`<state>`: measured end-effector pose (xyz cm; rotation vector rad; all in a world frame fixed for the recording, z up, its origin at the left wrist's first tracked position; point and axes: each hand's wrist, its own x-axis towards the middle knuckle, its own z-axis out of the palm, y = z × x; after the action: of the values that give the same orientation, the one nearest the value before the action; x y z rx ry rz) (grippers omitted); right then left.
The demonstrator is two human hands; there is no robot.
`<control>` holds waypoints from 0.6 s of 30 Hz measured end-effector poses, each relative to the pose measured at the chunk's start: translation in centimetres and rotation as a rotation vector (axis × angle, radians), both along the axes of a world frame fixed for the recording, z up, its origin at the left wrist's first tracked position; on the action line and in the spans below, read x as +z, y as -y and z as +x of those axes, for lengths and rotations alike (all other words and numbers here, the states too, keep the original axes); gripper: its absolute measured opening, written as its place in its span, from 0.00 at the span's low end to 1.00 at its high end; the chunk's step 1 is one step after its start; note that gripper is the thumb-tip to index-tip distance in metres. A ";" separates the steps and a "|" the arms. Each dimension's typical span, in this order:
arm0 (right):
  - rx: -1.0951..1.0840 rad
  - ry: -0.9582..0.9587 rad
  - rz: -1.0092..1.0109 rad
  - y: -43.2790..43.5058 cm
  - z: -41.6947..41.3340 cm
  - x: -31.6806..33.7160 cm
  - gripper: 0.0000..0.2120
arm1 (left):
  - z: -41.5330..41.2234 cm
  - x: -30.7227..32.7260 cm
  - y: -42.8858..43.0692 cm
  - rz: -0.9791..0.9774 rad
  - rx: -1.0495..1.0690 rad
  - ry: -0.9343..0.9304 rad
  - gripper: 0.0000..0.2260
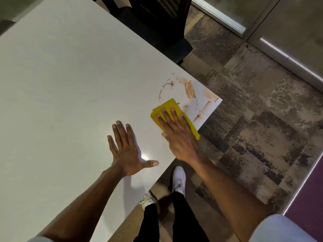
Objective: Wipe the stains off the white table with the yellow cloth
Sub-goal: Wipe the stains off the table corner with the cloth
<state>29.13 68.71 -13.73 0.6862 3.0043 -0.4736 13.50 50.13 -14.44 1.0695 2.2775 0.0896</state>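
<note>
Near the corner of the smooth, glossy white table (70, 84), the right hand (178, 135) presses flat, fingers straight and slightly spread, on a folded soft yellow cloth (167, 106), just below streaky orange-brown stains (189, 88). Beside it the left hand (125, 149) rests splayed wide on the bare tabletop. Beyond the table's far edge stands what looks like a dark mesh-backed chair (157, 23), cut off by the frame.

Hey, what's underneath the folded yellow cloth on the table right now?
The folded yellow cloth lies flat on the white table, near its corner, under the open right hand. Only brown smeared stains just beyond it show; any stain beneath the cloth is covered.
</note>
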 end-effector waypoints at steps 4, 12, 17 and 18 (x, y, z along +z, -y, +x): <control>-0.039 -0.008 -0.025 1.0 -0.1 0.1 0.30 | 0.1 0.0 -0.1 -0.019 -0.003 0.005 0.78; -0.025 -0.043 -0.071 5.4 3.7 -0.6 0.29 | 0.0 0.7 -0.1 -0.051 -0.014 0.031 0.78; -0.113 0.014 -0.029 0.3 -0.1 0.1 0.30 | 0.0 0.5 -0.3 -0.072 -0.010 0.020 0.78; -0.124 0.022 -0.025 0.4 -0.2 0.1 0.31 | 0.1 0.5 -0.3 -0.074 -0.010 0.026 0.78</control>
<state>28.91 68.36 -13.65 0.8729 2.9427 -0.5035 13.56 50.48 -13.92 1.0360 2.2340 0.0153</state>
